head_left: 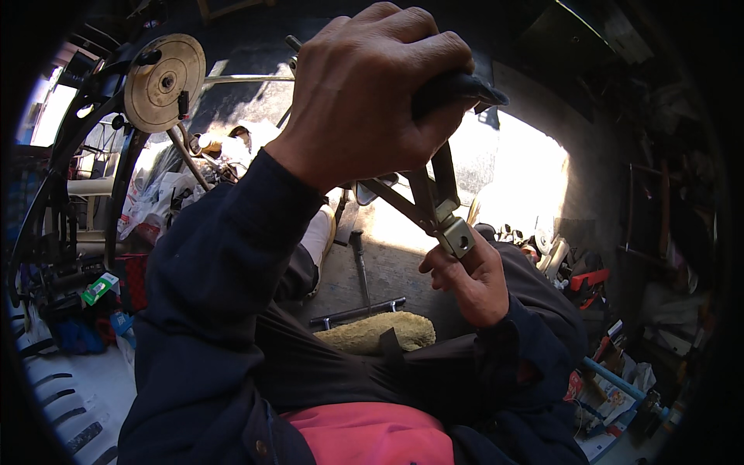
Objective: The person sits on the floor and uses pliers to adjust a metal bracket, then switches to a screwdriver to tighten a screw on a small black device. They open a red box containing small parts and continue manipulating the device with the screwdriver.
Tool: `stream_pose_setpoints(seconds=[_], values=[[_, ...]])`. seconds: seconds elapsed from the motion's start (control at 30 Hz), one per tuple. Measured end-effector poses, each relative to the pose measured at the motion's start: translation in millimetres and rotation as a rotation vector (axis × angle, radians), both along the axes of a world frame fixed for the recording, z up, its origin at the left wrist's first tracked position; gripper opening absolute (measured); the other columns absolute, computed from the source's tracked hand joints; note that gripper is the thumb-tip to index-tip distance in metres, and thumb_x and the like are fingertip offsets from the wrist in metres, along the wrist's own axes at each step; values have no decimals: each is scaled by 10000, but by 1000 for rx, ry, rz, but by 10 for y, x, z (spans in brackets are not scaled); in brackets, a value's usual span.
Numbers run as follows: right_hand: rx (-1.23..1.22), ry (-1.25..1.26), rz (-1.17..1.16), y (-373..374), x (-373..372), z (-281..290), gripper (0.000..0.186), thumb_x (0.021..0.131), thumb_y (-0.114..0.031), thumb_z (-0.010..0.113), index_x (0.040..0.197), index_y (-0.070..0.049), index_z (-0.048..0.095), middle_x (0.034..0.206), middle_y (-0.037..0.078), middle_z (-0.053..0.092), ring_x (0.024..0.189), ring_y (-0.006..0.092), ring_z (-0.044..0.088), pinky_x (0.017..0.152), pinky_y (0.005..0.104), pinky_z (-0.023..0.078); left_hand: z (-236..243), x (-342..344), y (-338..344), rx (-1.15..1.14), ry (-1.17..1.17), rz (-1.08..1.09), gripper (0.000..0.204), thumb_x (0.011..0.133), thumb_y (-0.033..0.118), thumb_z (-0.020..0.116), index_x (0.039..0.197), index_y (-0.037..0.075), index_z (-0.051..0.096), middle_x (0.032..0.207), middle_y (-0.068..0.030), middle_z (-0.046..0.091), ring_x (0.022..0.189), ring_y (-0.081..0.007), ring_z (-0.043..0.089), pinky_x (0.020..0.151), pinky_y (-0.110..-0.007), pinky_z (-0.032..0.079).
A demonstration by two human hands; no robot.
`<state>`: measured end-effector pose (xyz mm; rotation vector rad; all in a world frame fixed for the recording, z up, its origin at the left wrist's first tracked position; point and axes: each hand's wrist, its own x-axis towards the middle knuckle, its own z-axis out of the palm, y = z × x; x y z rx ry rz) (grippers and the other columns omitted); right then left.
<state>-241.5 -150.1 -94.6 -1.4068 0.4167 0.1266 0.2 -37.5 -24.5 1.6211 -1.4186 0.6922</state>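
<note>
My left hand [380, 101] is wrapped tightly round a dark curved piece [456, 89] above the metal frame [417, 208], while my right hand [474, 285] grasps the frame's lower bracket end, raised before my knees. I judge it stiff, moderately heavy and slick, best held by bracket and bars; below, between my legs, are a hammer [359, 260] and fuzzy yellow pad [411, 328].
</note>
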Motion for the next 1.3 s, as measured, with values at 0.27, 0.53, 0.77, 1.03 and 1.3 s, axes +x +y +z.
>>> stream_pose_setpoints(seconds=[0.27, 0.53, 0.77, 1.03, 1.3], values=[[2, 40, 13, -6, -5, 19, 343, 1051, -183, 656, 1336, -3, 597, 963, 80, 723, 801, 115, 642, 701, 283, 524, 29, -22, 18, 8, 5, 10, 154, 788, 179, 812, 901, 99, 743, 857, -96, 685, 814, -315, 682, 723, -420, 555], [101, 77, 34, -40, -18, 20, 388, 1055, -207, 661, 1372, 0, 571, 983, 90, 722, 796, 98, 620, 708, 266, 504, 57, -55, 29, 18, 9, 4, 159, 784, 176, 811, 907, 96, 748, 871, -95, 695, 832, -312, 691, 746, -417, 560], [91, 79, 39, -45, -20, 38, 399, 1057, -205, 658, 1385, 1, 562, 993, 104, 726, 830, 112, 646, 720, 273, 520, 37, -32, -3, 32, -9, 18, 165, 782, 175, 811, 911, 92, 751, 871, -97, 695, 834, -312, 690, 746, -420, 558], [83, 79, 43, -45, -15, 47, 406, 1057, -207, 656, 1387, 9, 558, 1007, 111, 725, 865, 123, 657, 731, 281, 530, 18, -38, 4, 21, 8, 4, 161, 785, 175, 810, 909, 92, 750, 864, -98, 692, 821, -311, 685, 736, -418, 554], [70, 78, 54, -45, -12, 44, 413, 1061, -219, 654, 1388, 12, 555, 1012, 118, 724, 882, 134, 662, 732, 291, 535, 30, -46, 8, 21, 15, 4, 161, 787, 176, 812, 910, 91, 751, 862, -98, 692, 809, -312, 682, 733, -421, 553]])
